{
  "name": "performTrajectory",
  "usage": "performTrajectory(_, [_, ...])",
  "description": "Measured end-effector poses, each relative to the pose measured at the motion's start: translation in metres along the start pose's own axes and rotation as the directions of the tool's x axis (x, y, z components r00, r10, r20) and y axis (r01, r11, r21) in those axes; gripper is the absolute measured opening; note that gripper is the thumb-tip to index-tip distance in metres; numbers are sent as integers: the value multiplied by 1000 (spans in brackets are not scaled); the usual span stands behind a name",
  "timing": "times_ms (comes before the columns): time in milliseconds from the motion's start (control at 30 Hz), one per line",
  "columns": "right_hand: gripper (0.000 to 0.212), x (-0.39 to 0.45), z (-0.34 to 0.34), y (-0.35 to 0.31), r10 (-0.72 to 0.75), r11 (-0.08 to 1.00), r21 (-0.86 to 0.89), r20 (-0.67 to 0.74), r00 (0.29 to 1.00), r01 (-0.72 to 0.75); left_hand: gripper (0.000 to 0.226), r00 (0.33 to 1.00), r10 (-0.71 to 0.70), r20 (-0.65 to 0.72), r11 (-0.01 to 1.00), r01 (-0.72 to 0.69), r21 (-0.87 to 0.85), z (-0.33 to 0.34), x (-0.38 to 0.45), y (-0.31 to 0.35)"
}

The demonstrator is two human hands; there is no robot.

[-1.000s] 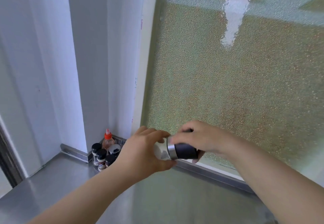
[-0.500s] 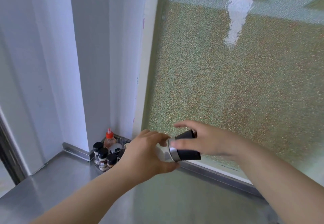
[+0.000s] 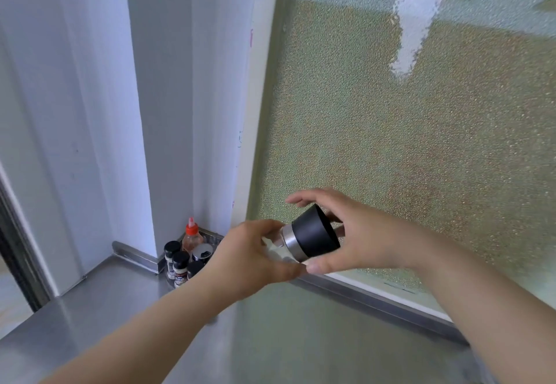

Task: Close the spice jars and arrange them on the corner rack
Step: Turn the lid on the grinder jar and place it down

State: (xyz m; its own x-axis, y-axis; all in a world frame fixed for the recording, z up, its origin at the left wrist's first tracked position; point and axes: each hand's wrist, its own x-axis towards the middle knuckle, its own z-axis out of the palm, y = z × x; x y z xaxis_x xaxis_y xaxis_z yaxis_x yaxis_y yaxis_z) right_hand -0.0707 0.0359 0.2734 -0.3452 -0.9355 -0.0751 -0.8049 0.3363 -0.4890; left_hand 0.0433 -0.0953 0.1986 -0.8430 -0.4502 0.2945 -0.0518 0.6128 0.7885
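Note:
I hold a clear glass spice jar point(image 3: 275, 248) on its side in mid-air in front of the window. My left hand point(image 3: 252, 260) grips the glass body. Its black lid point(image 3: 314, 238), with a silver band, points right and sits in my right hand point(image 3: 358, 239); the thumb presses under the lid and the fingers spread above it. In the corner behind my left hand stands the metal corner rack point(image 3: 210, 237) with several black-capped spice jars point(image 3: 180, 266) and a red-capped bottle point(image 3: 192, 236). My left hand hides part of the rack.
A steel counter point(image 3: 99, 308) runs below my arms to the white wall point(image 3: 168, 97) at the left. A frosted window point(image 3: 406, 143) with a metal sill point(image 3: 376, 296) fills the right side.
My right hand has opened its fingers over the black lid and turned, so more of the lid shows. The jar has tilted with the lid end a little higher. The view has shifted slightly.

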Motion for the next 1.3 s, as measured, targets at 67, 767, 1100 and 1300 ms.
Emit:
performTrajectory(67, [52,1,3,-1,-39,997,-63,-90,995,33,41,1000,16,-15,1000,-16,21,0,-1,-1])
performTrajectory(767, [39,20,56,17,31,987,162,-171,985,-3,56,978,118,-171,973,-80,217,28,-18,-47])
performTrajectory(1100, [72,50,82,21,68,960,280,-171,983,-17,43,968,1,-249,997,18,74,32,-10,-87])
performTrajectory(1300, [54,91,111,37,132,953,295,-193,972,-70,89,997,-58,57,998,60,-35,28,9,-139])
